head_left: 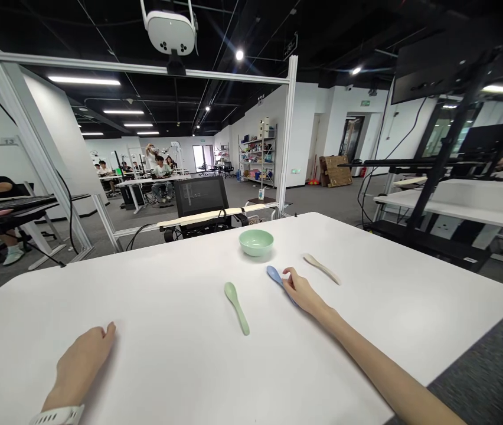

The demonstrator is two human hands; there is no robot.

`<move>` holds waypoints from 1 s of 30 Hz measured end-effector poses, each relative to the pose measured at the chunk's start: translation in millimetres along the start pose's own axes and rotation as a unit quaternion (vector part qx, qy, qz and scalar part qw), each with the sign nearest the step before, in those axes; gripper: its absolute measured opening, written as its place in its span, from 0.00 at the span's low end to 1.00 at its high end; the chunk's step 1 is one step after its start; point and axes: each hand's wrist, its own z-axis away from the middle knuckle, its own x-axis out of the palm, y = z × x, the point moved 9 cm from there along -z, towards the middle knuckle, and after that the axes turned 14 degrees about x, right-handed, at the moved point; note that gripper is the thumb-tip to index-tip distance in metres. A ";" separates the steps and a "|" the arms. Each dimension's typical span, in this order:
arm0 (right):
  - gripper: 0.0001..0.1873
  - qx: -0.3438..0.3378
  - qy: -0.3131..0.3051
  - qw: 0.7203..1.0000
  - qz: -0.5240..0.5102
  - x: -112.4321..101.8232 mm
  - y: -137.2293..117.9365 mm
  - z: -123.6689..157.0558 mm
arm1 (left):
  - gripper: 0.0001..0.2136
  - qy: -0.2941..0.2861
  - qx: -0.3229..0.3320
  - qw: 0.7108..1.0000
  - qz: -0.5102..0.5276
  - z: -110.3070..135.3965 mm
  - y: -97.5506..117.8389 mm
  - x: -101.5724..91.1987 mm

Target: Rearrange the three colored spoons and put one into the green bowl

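- The right hand (303, 291) is on the blue spoon (274, 275). Its fingers (287, 273) curl over the thin part of the spoon, and the round end pokes out to the left.
- The right grip looks half closed. I cannot tell if it is holding tight or just touching, and the spoon looks flat on the desk (167, 295).
- The left hand (84, 360) sits on the near part of the desk, well apart from the spoons. Its grip is soft and loose, and it holds nothing.
- A white watch (59, 415) is on the left wrist.
- The green spoon (236, 307) lies on the desk to the left of the right hand. Nothing touches it.
- The cream spoon (321, 268) lies just past the right hand, and nothing touches it either.
- The green bowl (256, 242) sits upright near the far edge of the desk, with nothing touching it.
- So far, all three spoons are out on the desk and none is in the bowl. From here, the bowl looks empty.
- Only the blue spoon has a hand on it.
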 end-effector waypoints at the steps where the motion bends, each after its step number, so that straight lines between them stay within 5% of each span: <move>1: 0.16 0.002 0.003 1.000 0.001 -0.2 1.3 -0.9 | 0.20 0.002 0.009 1.000 0.003 -2.3 -5.9 3.4; 6: 0.18 0.003 0.047 0.998 0.044 -17.4 7.0 -18.8 | 0.21 0.065 0.118 0.990 -0.032 -16.2 -7.3 8.2; 10: 0.20 -0.058 0.070 0.990 0.109 -33.4 4.3 -43.7 | 0.25 0.134 0.193 0.971 -0.035 -24.9 -8.3 16.0; 18: 0.25 -0.117 0.030 0.978 0.173 -14.7 24.7 -63.9 | 0.34 0.159 0.220 0.962 0.003 -48.6 -48.6 59.7; 30: 0.23 -0.111 0.054 0.977 0.173 -20.2 24.4 -62.7 | 0.42 0.116 0.197 0.973 0.017 -56.1 -61.3 70.5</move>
